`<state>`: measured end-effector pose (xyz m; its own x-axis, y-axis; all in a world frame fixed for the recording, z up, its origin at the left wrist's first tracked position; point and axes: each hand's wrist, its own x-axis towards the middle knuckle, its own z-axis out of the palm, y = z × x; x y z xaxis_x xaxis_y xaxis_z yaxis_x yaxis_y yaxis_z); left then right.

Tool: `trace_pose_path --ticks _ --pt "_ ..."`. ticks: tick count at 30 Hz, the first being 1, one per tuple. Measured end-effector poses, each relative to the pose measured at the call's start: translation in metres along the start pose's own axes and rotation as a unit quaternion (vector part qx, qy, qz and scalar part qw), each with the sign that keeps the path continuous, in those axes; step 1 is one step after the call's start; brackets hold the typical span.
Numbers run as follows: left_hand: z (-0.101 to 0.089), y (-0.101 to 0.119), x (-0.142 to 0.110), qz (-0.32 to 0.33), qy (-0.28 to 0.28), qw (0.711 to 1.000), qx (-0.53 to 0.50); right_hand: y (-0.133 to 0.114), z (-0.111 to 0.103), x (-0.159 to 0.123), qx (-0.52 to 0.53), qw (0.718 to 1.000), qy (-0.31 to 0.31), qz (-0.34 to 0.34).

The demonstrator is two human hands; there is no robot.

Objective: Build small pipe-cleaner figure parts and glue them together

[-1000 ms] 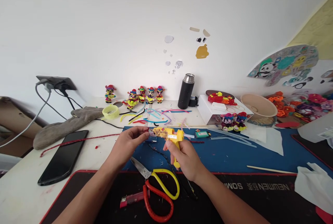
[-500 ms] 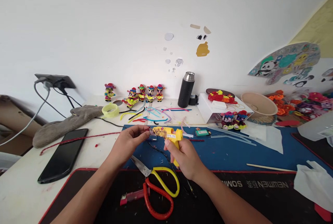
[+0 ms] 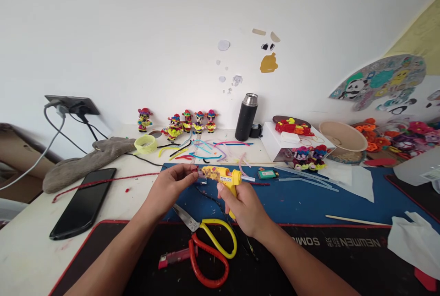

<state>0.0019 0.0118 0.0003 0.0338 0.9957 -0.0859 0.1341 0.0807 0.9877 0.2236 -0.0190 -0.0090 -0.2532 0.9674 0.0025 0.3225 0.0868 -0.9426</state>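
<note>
My right hand (image 3: 244, 204) is wrapped round the handle of a yellow hot glue gun (image 3: 220, 175), a clear glue stick (image 3: 249, 179) poking from its back end. The gun's nozzle points left, at the fingertips of my left hand (image 3: 177, 186). Those fingers pinch a dark red pipe cleaner (image 3: 113, 180), whose long tail runs left across a black phone (image 3: 84, 204). The pinched end is mostly hidden by the fingers and nozzle. Below my hands lie scissors (image 3: 209, 271) with one red and one yellow handle, partly over a pink lighter (image 3: 174, 257).
Small pipe-cleaner figures (image 3: 174, 126) stand along the wall beside a black thermos (image 3: 246, 117). Loose pipe cleaners (image 3: 206, 147) lie before them. At right are spare glue sticks (image 3: 309, 181), a white box (image 3: 275, 145), a wooden stick (image 3: 355, 221) and tissue (image 3: 414, 245). Driftwood (image 3: 85, 165) lies left.
Both hands keep nearly the same pose, the glue gun's nozzle still at my left fingertips. The view has shifted very slightly.
</note>
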Motion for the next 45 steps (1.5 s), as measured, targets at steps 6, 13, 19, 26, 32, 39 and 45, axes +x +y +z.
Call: trace_pose_path --ticks 6,13,19,26,32,39,45 --pt "-0.0011 -0.0019 -0.0002 -0.002 -0.004 1.0 -0.012 -0.0005 0.0004 -0.0011 -0.004 1.0 0.004 -0.006" --pt "0.0006 0.0005 -0.0013 -0.012 0.001 1.0 -0.019 -0.001 0.0 -0.0007 -0.01 1.0 0.006 -0.007" --pt "0.0013 0.0013 -0.001 -0.009 0.0 1.0 -0.016 -0.0007 0.0002 -0.001 -0.014 1.0 0.01 -0.01" --pt "0.0017 0.0011 -0.0005 -0.008 0.008 1.0 -0.011 -0.0004 0.0005 -0.0007 -0.019 1.0 0.013 -0.008" --pt "0.0016 0.0016 -0.0013 -0.008 0.006 1.0 -0.02 -0.001 0.0005 -0.001 -0.021 1.0 0.011 -0.01" --pt "0.0024 0.0041 -0.002 -0.012 0.01 1.0 -0.015 -0.0016 0.0004 -0.0013 -0.023 1.0 0.008 -0.015" --pt "0.0014 0.0015 -0.0009 -0.013 0.002 1.0 -0.02 -0.0012 0.0005 -0.0013 -0.034 0.999 0.01 -0.018"
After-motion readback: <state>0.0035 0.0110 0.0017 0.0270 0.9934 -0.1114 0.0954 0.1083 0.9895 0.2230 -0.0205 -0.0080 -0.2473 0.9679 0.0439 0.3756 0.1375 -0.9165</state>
